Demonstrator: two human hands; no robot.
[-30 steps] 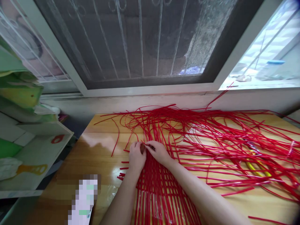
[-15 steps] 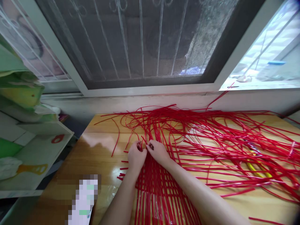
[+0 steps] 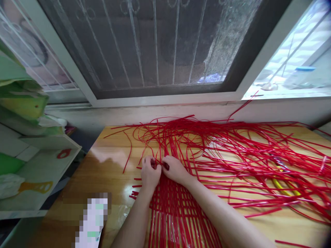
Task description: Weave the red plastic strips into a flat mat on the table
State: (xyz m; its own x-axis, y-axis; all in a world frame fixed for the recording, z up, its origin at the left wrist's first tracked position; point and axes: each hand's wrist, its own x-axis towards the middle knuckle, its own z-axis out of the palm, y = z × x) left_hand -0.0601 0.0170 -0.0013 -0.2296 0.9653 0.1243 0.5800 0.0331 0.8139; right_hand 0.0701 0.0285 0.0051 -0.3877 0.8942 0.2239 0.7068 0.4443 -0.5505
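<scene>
At the frame's centre, the left hand (image 3: 150,172) and right hand (image 3: 175,168) pinched one red strip (image 3: 160,161) at the mat (image 3: 176,203) edge; snug, even tension mattered.

head-worn view, looking forward and down, close over wooden table (image 3: 108,172)
</scene>
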